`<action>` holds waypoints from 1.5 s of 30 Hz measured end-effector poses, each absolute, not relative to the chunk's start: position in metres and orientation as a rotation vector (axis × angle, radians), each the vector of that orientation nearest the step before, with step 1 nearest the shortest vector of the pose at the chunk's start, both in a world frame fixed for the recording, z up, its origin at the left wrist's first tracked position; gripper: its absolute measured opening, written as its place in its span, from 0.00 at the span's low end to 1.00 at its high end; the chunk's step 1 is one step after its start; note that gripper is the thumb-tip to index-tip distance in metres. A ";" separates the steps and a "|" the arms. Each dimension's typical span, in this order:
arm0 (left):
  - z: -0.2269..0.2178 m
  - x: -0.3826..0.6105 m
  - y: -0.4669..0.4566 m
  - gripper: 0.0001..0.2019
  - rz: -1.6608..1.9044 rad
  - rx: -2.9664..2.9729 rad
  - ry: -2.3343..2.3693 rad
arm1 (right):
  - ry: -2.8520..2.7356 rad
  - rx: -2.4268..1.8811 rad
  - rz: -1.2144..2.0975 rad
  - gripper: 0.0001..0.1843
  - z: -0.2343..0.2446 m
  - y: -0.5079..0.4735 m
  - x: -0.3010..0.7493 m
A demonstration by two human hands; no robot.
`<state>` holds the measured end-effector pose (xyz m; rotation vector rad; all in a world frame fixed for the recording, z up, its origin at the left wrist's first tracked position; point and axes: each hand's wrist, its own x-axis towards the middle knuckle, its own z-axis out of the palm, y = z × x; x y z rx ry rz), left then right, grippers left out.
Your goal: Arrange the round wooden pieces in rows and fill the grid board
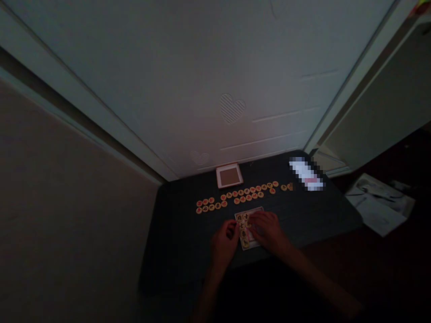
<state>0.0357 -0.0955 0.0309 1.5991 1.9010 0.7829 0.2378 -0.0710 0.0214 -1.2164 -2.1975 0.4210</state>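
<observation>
Tray [256,245] of pieces [244,234] near table's [182,235] front edge, partly under curled right hand [269,229].
Left hand [225,241] curled too, grips unclear; shallow box [230,177] at back edge, pixelated item [306,174] near back right corner.

On the dark surface [182,242] we have our left hand [225,238] at the left edge of a shallow tray [254,237], its fingers curled, while our right hand [269,228] reaches over the tray's right part, fingertips near the round pieces [244,234] inside. Beyond the tray we see loose discs [247,191] in two broken rows, running left to right. Farther back lies a square box part [230,177]; at far right, a pixelated pale item [306,174].
</observation>
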 end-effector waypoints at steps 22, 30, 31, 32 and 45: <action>0.030 0.036 -0.097 0.13 0.779 1.587 1.900 | -2.182 -1.196 0.436 0.12 0.014 -0.071 0.239; 0.032 0.037 -0.096 0.12 0.773 1.598 1.897 | -2.180 -1.186 0.435 0.11 0.011 -0.070 0.239; 0.033 0.037 -0.096 0.12 0.770 1.597 1.903 | -2.182 -1.186 0.433 0.11 0.012 -0.070 0.239; 0.033 0.037 -0.096 0.12 0.764 1.594 1.907 | -2.187 -1.187 0.431 0.11 0.012 -0.071 0.240; 0.030 0.035 -0.096 0.13 0.773 1.602 1.890 | -2.173 -1.132 0.396 0.11 0.010 -0.070 0.240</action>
